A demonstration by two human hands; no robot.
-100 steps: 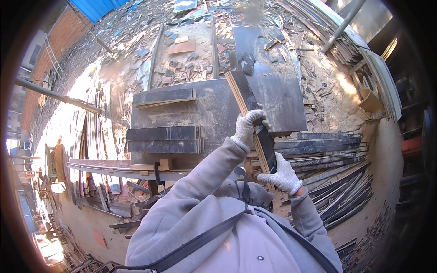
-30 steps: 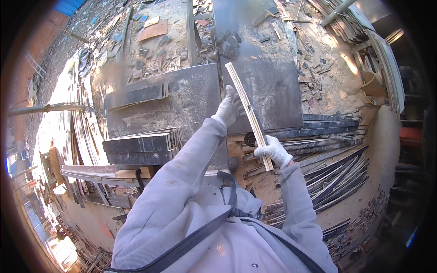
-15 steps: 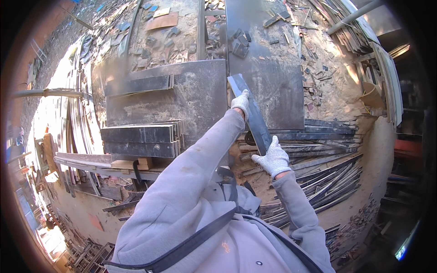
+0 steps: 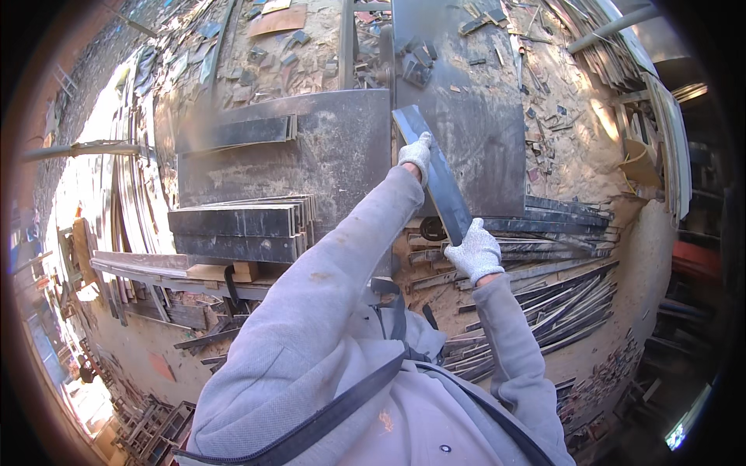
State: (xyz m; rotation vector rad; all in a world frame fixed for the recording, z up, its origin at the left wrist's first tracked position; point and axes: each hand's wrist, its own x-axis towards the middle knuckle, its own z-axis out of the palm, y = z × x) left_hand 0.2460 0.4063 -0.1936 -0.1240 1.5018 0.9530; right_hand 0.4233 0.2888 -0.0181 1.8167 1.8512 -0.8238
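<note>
A long, narrow dark board [image 4: 444,186] is held at a slant over the dark table, its far end leaning left and its near end right. My left hand [image 4: 416,157], in a whitish work glove, is closed around its left edge near the far end, thumb on top. Gloved the same way, my right hand [image 4: 475,253] grips the near end, its fingers partly hidden. Below the board, a long gap divides the left table panel [image 4: 342,147] from the right panel [image 4: 486,147].
At left on the table lie a stack of dark-faced strips [image 4: 233,223] and a smaller stack [image 4: 237,133]. Long loose strips [image 4: 544,314] are heaped at my right. Offcuts [image 4: 417,68] and sawdust litter the far side. A pole [image 4: 85,151] juts in from the left.
Both hands and the board have moved slightly away from me and a little to the right. The view has shifted a bit too. Both grips stay on the board.
</note>
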